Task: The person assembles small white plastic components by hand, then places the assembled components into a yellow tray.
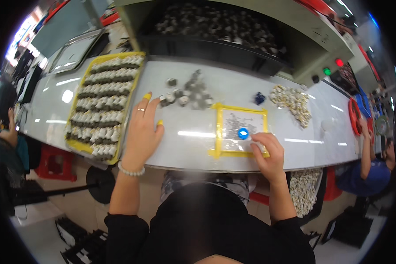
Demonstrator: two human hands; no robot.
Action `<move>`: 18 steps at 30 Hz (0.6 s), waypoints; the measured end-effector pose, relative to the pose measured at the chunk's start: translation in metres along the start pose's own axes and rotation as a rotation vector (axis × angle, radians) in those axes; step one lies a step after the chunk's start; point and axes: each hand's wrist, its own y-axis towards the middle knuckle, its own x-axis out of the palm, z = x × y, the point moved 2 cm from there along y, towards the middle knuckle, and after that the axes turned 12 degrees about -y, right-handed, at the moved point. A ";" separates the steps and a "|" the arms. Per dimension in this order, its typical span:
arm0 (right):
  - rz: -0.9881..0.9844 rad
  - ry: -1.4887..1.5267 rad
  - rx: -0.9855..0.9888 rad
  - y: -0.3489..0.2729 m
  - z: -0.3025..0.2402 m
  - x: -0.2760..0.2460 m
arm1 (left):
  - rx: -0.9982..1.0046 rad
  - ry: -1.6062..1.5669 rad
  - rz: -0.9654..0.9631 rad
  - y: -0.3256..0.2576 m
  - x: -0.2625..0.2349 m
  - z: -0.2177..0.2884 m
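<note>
My left hand (144, 127) reaches over the table with its fingers spread, yellow covers on some fingertips. Its fingertips are beside a loose group of small dark-and-white cylindrical parts (190, 94). A square work area edged with yellow tape (218, 127) lies to the right, with tiny grey pieces (237, 123) scattered inside. On it sits a small round blue thing (243, 133). My right hand (270, 154) is at the square's right side, its finger and thumb curled together just beside the blue thing; what they pinch, if anything, is too small to see.
Left of my left hand stands a yellow-edged tray (123, 147) with rows of similar parts. Small whitish-yellow parts (295, 103) and a dark blue cluster (259, 97) lie at right. A dark bin (207, 48) of parts stands behind. Other people sit at both sides.
</note>
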 end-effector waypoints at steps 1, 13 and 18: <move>0.007 -0.026 0.075 0.001 0.010 -0.009 | 0.089 0.002 -0.068 0.009 0.011 -0.003; 0.067 -0.365 0.400 0.023 0.129 -0.059 | 0.027 -0.150 -0.198 0.000 0.036 0.010; -0.004 -0.765 0.144 0.040 0.133 -0.038 | 0.071 -0.163 -0.187 -0.005 0.046 0.017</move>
